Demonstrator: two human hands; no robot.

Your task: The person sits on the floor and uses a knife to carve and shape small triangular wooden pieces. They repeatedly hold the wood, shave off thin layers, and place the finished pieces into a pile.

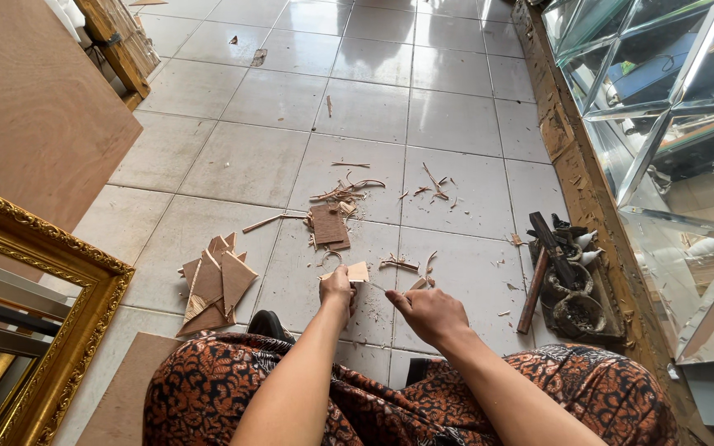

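Patterned brown cloth [390, 396] over the person's lap filled the bottom of the view, with both bare forearms reaching out over it toward the tiled floor [249, 157]. Left hand [338, 287] was pinched closed on a small wedge of thin board [357, 272], held just above the floor in front of the knees. Right hand [427, 314] was clenched around a slim blade [378, 287]; its handle was hidden in the fist, and only the thin tip showed, touching the wedge's lower edge.

By the look of it, trimming was under way: the blade sat at the edge of the piece, with shavings [349, 192] scattered ahead. A next stroke would call for a firm pinch on the wedge and a controlled push of the blade along that edge, away from the left fingers.

That wedge lay roughly flat, its long axis running left to right, wide end toward the right hand. The blade pointed up and left, toward the left thumb.

Left of the hands lay a heap of cut triangles [215, 285]; a rectangular offcut [329, 225] lay farther ahead. A hammer [532, 291] lay to the right beside a tray of tools [576, 310], and a gilt frame [59, 330] leaned at far left.
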